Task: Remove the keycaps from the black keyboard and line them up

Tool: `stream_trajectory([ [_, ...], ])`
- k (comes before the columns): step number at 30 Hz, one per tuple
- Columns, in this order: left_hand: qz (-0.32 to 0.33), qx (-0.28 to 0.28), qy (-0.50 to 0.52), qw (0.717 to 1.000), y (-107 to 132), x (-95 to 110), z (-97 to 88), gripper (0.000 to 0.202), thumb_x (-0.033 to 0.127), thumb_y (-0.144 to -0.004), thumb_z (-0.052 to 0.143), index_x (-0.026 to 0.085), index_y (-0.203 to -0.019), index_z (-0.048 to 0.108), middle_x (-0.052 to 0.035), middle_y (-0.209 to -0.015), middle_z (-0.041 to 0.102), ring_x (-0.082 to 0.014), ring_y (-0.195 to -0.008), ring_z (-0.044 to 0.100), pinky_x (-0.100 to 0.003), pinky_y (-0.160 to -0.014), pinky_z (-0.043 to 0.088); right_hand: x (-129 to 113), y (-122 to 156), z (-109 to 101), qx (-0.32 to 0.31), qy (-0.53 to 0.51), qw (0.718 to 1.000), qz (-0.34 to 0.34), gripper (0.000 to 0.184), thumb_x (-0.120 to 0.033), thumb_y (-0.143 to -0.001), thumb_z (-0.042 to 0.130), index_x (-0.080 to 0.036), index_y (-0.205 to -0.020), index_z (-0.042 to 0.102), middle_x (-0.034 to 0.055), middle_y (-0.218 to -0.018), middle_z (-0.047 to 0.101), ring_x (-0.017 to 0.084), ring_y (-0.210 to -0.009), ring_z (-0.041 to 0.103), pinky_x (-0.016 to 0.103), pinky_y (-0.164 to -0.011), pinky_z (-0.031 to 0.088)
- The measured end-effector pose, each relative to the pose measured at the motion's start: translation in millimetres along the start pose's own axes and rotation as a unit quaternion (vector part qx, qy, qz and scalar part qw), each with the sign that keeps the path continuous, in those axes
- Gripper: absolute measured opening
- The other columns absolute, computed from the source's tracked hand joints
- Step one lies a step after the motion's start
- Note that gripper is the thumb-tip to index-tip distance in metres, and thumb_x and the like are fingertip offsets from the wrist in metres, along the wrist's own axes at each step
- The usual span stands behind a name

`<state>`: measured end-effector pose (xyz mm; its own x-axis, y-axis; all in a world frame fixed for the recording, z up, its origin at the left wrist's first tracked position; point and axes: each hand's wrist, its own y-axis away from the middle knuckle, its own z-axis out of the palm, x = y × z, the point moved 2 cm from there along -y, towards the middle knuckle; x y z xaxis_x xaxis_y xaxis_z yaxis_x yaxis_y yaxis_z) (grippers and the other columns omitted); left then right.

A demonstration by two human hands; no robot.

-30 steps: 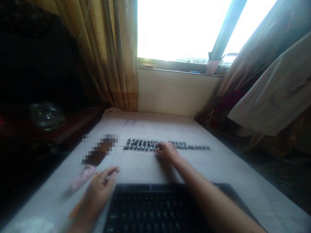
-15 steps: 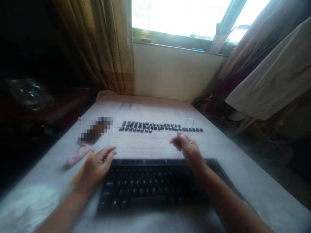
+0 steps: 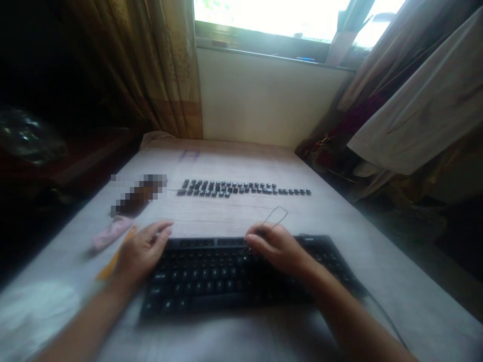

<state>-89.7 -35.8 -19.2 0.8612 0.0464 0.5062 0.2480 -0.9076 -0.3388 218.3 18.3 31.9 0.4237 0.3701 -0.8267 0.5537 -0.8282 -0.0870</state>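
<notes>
A black computer keyboard [image 3: 194, 275] lies before me on a pale sheet. My right hand [image 3: 277, 247] is over its upper middle, fingers closed on a thin wire keycap puller [image 3: 278, 206]. The wire's loop sticks up behind the fingers; its lower end is blurred among the keys, so I cannot tell whether it grips a cap. At the keyboard's upper left corner rests my left hand [image 3: 139, 250], holding nothing, its thumb slightly apart from the stretched fingers. Beyond the keyboard, several loose black keycaps [image 3: 235, 190] lie in rows.
Left of my left hand lie an orange strip [image 3: 113, 265] and a pink cloth [image 3: 112, 232], with a pixelated brown object [image 3: 139, 196] behind them. A cable [image 3: 388, 322] runs off the keyboard's right side. Wall and window [image 3: 264, 22] stand behind; clothes [image 3: 418, 110] hang at right.
My right hand has come back from near the loose keycap rows to the keyboard, bringing the wire puller down and left. My left hand stays beside the keyboard. The view has tilted slightly downward.
</notes>
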Motion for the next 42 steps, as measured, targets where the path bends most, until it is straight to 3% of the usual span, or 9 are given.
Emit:
stream_trajectory([
  [5,-0.003,-0.007,-0.005,1.0,1,-2,1.8,0.041,0.051,-0.087,0.047,0.025,-0.105,0.072,-0.0028,-0.101,0.078,-0.0228,-0.088,0.073,-0.029,-0.08,0.055,-2,1,4,-0.033,0.024,0.999,-0.007,0.022,-0.036,-0.091,0.053,-0.019,-0.08,0.063,-0.0002,-0.064,0.066,0.014,-0.06,0.062,0.025,-0.06,0.048],
  [9,-0.005,-0.012,-0.006,1.0,2,-4,2.5,0.04,0.05,-0.088,0.047,0.025,-0.106,0.072,-0.0023,-0.103,0.078,-0.0225,-0.088,0.073,-0.028,-0.078,0.055,-2,2,5,-0.039,0.095,0.993,-0.049,0.016,-0.03,-0.091,0.056,-0.019,-0.084,0.066,0.0017,-0.073,0.07,0.015,-0.067,0.065,0.026,-0.065,0.049],
  [19,-0.002,-0.012,-0.005,1.0,2,-2,2.5,0.041,0.05,-0.089,0.045,0.024,-0.107,0.072,-0.0024,-0.104,0.078,-0.022,-0.09,0.072,-0.028,-0.082,0.054,-5,3,12,-0.063,0.122,0.979,-0.151,0.006,-0.018,-0.09,0.063,-0.017,-0.086,0.067,0.0039,-0.08,0.071,0.015,-0.073,0.066,0.026,-0.071,0.052],
  [26,0.007,-0.028,-0.007,1.0,6,1,2.3,0.042,0.052,-0.088,0.047,0.026,-0.108,0.072,-0.0012,-0.103,0.078,-0.0183,-0.076,0.072,-0.025,-0.071,0.054,-10,4,15,-0.087,0.167,0.974,-0.123,0.006,-0.02,-0.091,0.064,-0.017,-0.088,0.068,0.0042,-0.08,0.073,0.017,-0.072,0.069,0.026,-0.069,0.053],
  [33,0.017,-0.038,-0.017,0.999,8,7,1.8,0.042,0.05,-0.088,0.046,0.025,-0.109,0.072,-0.0023,-0.107,0.077,-0.0208,-0.083,0.073,-0.029,-0.079,0.055,-17,5,22,-0.069,0.244,0.954,-0.159,0.009,-0.022,-0.091,0.065,-0.017,-0.083,0.066,0.0041,-0.075,0.074,0.017,-0.065,0.069,0.025,-0.061,0.051],
  [42,0.049,-0.035,-0.026,0.998,8,8,3.5,0.042,0.046,-0.091,0.041,0.021,-0.107,0.071,-0.0067,-0.11,0.076,-0.0244,-0.101,0.07,-0.035,-0.091,0.052,-7,11,24,-0.002,0.207,0.96,-0.187,0.012,-0.024,-0.093,0.06,-0.019,-0.083,0.064,0.0033,-0.073,0.072,0.016,-0.063,0.069,0.024,-0.061,0.052],
])
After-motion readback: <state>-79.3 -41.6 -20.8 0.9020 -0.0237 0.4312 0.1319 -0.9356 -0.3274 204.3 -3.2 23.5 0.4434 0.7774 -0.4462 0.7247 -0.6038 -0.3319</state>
